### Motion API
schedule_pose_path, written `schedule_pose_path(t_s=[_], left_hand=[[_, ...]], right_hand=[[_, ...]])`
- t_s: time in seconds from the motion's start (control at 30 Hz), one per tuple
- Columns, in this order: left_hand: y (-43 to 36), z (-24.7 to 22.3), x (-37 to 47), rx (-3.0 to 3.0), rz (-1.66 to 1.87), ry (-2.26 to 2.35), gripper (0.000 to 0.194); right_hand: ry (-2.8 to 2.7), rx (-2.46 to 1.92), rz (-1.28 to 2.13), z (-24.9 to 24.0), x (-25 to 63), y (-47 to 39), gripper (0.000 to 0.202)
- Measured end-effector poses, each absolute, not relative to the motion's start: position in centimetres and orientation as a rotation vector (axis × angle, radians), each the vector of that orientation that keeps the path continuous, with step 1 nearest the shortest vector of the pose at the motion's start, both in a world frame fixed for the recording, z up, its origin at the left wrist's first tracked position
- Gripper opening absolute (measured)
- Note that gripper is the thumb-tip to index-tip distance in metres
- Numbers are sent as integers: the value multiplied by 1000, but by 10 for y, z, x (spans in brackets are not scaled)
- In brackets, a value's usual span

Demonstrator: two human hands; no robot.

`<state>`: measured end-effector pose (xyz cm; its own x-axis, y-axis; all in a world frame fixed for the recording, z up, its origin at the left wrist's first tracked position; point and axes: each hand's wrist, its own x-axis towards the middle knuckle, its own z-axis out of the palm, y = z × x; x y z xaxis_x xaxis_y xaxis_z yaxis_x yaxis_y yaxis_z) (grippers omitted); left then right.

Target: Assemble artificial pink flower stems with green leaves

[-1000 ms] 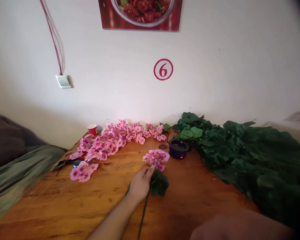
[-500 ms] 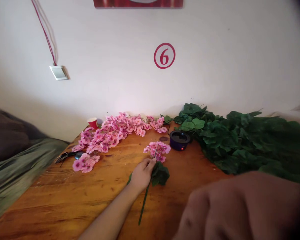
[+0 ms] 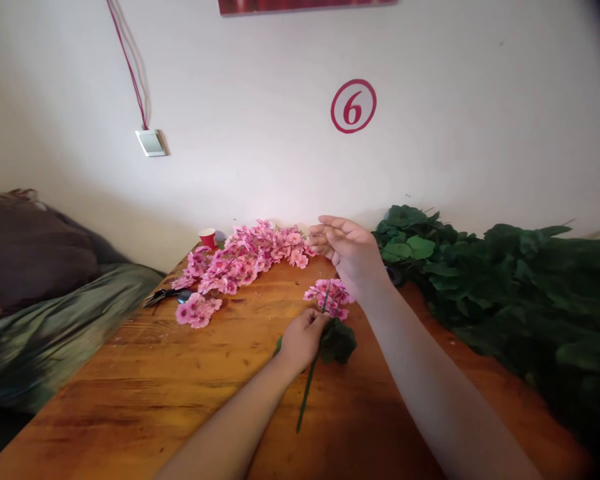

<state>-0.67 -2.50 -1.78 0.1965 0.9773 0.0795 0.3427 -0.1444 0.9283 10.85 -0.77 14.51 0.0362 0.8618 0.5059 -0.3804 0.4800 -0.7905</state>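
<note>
My left hand [image 3: 303,340] is closed around the green stem of an artificial flower [image 3: 325,293], just below its pink blossoms. Dark green leaves [image 3: 339,341] spread out beside my fingers, and the stem's lower end slants down toward me over the table. Raised above and beyond these blossoms is my right hand [image 3: 349,252], fingers stretched forward and apart, with nothing visible in them. It is near the right end of a long heap of pink flowers [image 3: 247,250]. My right wrist hides most of the small dark pot [image 3: 394,275].
A separate pink flower bunch [image 3: 199,311] lies left on the wooden table [image 3: 145,400], near dark-handled scissors [image 3: 163,295]. At the back stands a red paper cup [image 3: 208,238]. Piled green leaves [image 3: 505,293] cover the right side. A wall [image 3: 260,120] rises behind.
My right hand has gone from close in front of the camera, lower right, to above the table's far part. My left hand keeps its hold on the flower. The view has shifted left.
</note>
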Motion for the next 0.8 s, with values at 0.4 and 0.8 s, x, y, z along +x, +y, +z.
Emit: schedule_pose_path(t_s=[0.4, 0.8], left_hand=[[-32, -7, -11, 1684, 839, 1417, 42], [-34, -2, -20, 1734, 883, 1258, 51]], right_hand=[[-1927, -1352, 500, 105, 34, 75, 56], [-2029, -1552, 568, 71, -27, 118, 19]])
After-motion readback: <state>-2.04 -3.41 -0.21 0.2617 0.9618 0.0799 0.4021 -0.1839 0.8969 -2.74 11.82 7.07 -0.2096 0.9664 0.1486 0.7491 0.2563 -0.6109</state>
